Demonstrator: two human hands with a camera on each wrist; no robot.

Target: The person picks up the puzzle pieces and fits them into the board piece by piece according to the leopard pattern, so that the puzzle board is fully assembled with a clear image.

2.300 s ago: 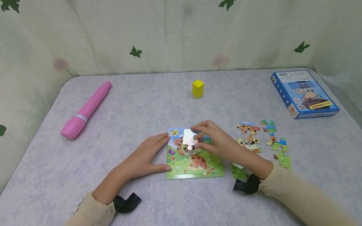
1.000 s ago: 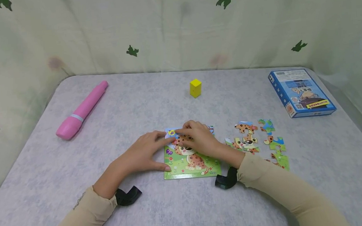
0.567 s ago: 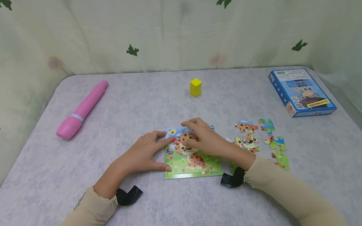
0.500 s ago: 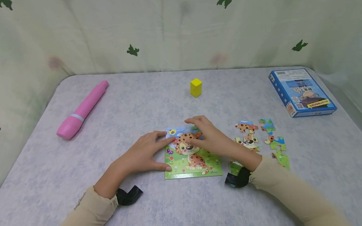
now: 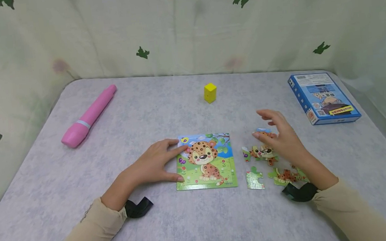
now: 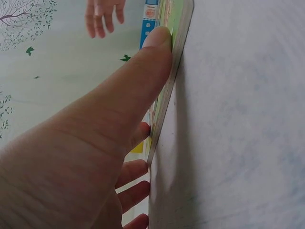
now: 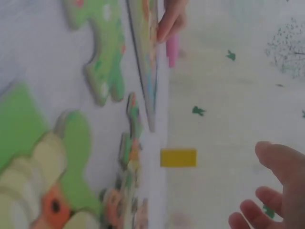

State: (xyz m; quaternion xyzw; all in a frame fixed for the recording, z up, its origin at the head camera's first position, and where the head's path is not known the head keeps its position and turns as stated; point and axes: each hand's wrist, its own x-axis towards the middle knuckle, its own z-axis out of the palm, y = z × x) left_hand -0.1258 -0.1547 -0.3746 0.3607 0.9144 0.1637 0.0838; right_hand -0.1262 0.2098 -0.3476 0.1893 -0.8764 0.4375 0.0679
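Observation:
A square puzzle board (image 5: pixel 210 168) with a spotted leopard picture lies flat on the table. My left hand (image 5: pixel 155 163) rests at its left edge with fingers spread; in the left wrist view the thumb (image 6: pixel 143 62) touches the edge. To the right lie several loose jigsaw pieces, among them a green one (image 5: pixel 254 180) by itself and some joined pieces with the leopard's face (image 5: pixel 265 152). Over these hovers my right hand (image 5: pixel 284 141), fingers loosely bent, holding nothing; it hides some of them. No separate piece can be made out on the board.
A yellow block (image 5: pixel 210 93) stands beyond the board. At the back left lies a pink microphone-shaped object (image 5: pixel 88 117), and a blue box (image 5: pixel 325 98) lies at the back right. A pale curtain (image 5: pixel 186 30) hangs behind the table.
My right hand, which held a shiny jigsaw piece over the board and pressed near its top, has let go and moved right above the loose pieces. My left hand has stayed at the board.

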